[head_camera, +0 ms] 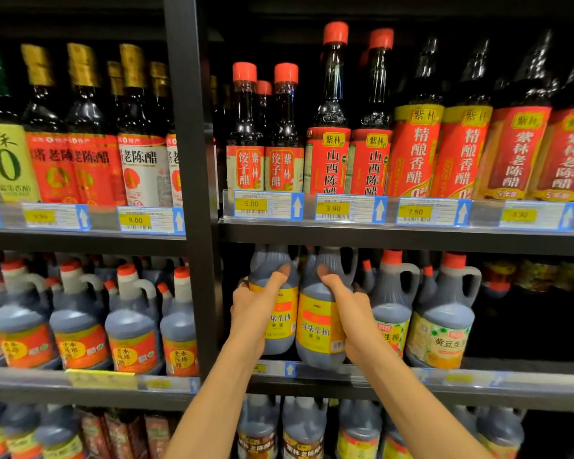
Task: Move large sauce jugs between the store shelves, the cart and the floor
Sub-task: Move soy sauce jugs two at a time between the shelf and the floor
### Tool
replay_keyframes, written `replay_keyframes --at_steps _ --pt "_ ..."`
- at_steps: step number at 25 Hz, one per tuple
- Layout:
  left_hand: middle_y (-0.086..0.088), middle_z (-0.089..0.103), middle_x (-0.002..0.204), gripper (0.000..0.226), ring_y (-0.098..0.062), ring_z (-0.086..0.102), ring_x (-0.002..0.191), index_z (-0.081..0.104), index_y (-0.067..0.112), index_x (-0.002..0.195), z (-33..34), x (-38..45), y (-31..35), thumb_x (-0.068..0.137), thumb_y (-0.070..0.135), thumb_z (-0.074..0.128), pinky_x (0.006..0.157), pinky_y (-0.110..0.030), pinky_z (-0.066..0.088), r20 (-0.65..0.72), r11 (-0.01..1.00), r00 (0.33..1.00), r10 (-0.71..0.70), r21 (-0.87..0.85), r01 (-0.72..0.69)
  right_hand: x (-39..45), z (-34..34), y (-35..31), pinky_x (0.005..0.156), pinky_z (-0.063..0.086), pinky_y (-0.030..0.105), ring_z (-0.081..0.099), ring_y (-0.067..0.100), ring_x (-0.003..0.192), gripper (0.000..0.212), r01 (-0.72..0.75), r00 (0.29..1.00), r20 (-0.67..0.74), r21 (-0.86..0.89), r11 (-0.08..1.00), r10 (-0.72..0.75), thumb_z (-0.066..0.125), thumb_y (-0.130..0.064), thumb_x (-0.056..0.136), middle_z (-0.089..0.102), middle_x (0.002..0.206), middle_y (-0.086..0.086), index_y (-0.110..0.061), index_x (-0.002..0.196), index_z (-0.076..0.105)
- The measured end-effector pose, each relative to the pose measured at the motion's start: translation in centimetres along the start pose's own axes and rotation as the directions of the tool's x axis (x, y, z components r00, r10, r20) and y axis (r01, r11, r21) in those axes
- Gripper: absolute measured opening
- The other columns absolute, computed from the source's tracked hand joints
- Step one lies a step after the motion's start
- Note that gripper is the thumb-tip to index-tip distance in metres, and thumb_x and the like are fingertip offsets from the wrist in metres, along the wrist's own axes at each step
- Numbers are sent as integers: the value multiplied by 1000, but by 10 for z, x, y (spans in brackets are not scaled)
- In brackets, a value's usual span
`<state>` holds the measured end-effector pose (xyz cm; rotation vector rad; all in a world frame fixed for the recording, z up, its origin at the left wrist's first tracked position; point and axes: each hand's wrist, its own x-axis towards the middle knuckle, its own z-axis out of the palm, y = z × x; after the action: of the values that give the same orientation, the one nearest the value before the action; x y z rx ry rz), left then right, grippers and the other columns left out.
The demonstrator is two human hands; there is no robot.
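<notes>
My left hand (pixel 257 308) grips the left jug (pixel 272 299), a big dark sauce jug with a yellow label: the thumb runs up over its shoulder and the other fingers curl round its far left side, mostly hidden. My right hand (pixel 347 309) grips the right jug (pixel 317 313) of the same kind in mirror fashion, thumb up across the shoulder, fingers wrapped round the right side out of sight. Both hands are clenched on their jugs.

The two jugs touch side by side at the front of the middle shelf (pixel 395 380), upright, their bases at or just over its front lip; I cannot tell whether they rest on it. Their caps are hidden behind the edge of the upper shelf (pixel 378 236), so headroom is tight. The black shelf post (pixel 196 193) stands just beside the left jug. Just right of my right hand sits a neighbouring jug (pixel 391 303), nearly touching my knuckles, and then a pale-labelled jug (pixel 444 313). The only open room is toward me, out over the lip. More jugs stand on the shelf below (pixel 299 429).
</notes>
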<state>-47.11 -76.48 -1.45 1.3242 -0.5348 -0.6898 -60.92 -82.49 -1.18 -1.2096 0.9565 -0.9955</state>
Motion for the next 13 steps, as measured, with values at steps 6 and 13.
replay_keyframes --at_steps 6,13 --pt "5 72 118 119 -26 68 112 57 34 130 3 39 -52 30 94 74 93 -51 57 -121 998 990 65 2 -66 9 14 17 101 54 48 69 20 111 100 192 980 -52 -5 981 -192 80 -70 54 72 121 -5 -24 138 53" --pt "2 67 127 109 -25 64 115 53 29 137 -7 22 -42 44 79 76 100 -50 53 -65 997 996 56 62 -52 20 13 43 103 53 48 69 19 110 51 153 988 -10 70 986 -152 86 -50 71 73 118 -7 -36 114 60"
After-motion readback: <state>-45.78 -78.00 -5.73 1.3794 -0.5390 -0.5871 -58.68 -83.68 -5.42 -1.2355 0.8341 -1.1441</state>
